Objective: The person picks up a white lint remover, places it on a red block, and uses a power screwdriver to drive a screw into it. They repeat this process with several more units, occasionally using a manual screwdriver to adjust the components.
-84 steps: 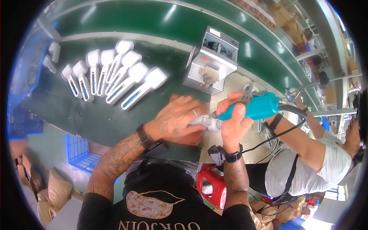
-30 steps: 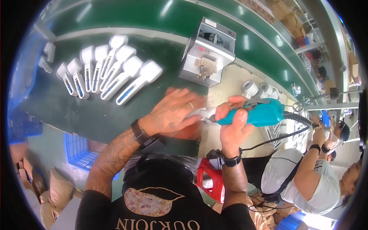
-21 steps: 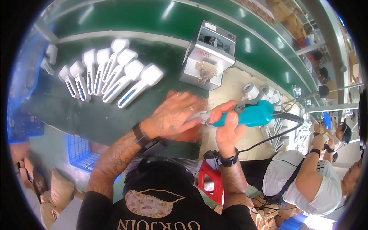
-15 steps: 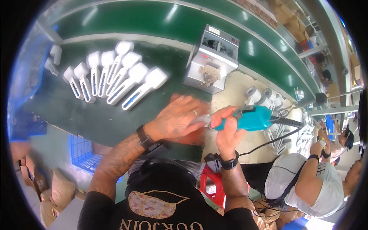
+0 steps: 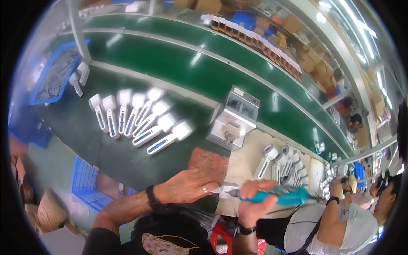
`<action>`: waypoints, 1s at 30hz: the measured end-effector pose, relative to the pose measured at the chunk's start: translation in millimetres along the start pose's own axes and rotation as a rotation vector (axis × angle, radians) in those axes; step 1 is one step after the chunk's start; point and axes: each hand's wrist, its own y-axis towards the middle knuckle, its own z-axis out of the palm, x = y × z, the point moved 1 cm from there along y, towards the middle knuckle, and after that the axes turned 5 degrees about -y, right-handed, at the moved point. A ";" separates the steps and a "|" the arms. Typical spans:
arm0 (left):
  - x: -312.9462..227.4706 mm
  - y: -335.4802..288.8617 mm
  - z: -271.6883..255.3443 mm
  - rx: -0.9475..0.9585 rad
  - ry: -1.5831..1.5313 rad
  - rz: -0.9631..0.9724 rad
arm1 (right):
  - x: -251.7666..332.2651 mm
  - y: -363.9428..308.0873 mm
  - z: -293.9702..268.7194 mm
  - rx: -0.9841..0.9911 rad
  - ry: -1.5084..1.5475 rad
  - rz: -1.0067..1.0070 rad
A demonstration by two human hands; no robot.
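Observation:
A teal electric screwdriver lies in my right hand, with fingers wrapped round its front part. Its bit points left at a white plastic part; whether the two touch I cannot tell. My left hand grips that part at its left end, the fingers closed and mostly covering it. Just beyond the left hand lies a reddish-brown mat. Farther left, several white handheld devices with round heads and blue strips in their handles are fanned out on the dark green table.
A silver box-shaped machine stands beyond my hands. More white devices sit to its right. A green conveyor belt runs behind. Blue baskets are at the left. A co-worker in a white shirt is at the right.
My view has tilted up, so the table and machine appear lower. Both hands keep their holds, and the screwdriver still points at the white part.

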 end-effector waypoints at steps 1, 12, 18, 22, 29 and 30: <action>-3.1 -9.4 -13.1 -0.102 -0.062 -0.123 | 9.9 -3.9 -0.1 -0.020 -0.008 -0.042; 111.1 -227.8 -176.1 -1.182 0.679 -0.939 | -6.0 -31.2 -37.4 -0.086 -0.165 0.027; 163.6 -325.7 -194.2 -0.698 0.854 -1.041 | -13.1 -32.7 -34.6 0.000 -0.120 0.197; 97.4 -114.8 -143.6 -0.969 0.341 -0.808 | -2.6 -38.6 -51.7 -0.045 -0.172 0.174; 28.5 155.1 65.8 -0.167 -0.247 -0.227 | 2.8 -40.1 -62.9 -0.113 -0.264 0.133; 33.2 170.2 95.2 -0.159 -0.221 -0.211 | 2.1 -39.1 -59.0 -0.101 -0.264 0.126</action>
